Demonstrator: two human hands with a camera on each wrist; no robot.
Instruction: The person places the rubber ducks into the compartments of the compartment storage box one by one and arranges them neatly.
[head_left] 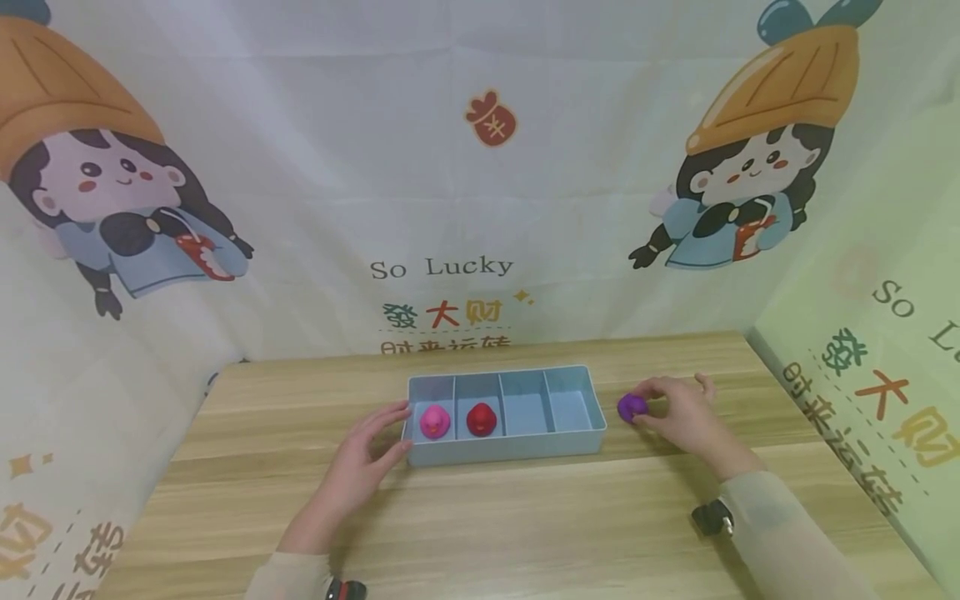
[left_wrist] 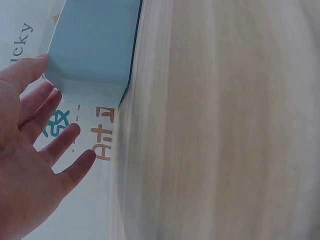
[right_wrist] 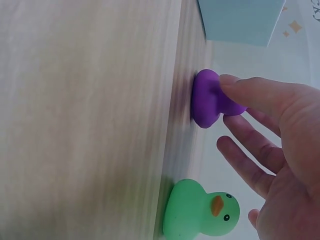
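A light blue box (head_left: pixel 502 452) with a row of compartments lies on the wooden table. Its leftmost compartment holds a pink rubber duck (head_left: pixel 435 422), and the one beside it a red rubber duck (head_left: pixel 482 420). At the box's left end, my left hand (head_left: pixel 362 462) touches the wall and rim with its thumb and fingertips, the other fingers spread. To the right of the box, my right hand (head_left: pixel 686 414) pinches a purple rubber duck (right_wrist: pixel 205 102) between thumb and fingers. That duck appears to be at the tabletop; whether it is lifted I cannot tell.
In the right wrist view a green rubber duck (right_wrist: pixel 195 212) stands on the table beside my right hand; in the head view it is hidden. The box's two right compartments show bare bottoms. A printed cloth (head_left: pixel 450 208) hangs behind the table (head_left: pixel 495 525) and along its sides.
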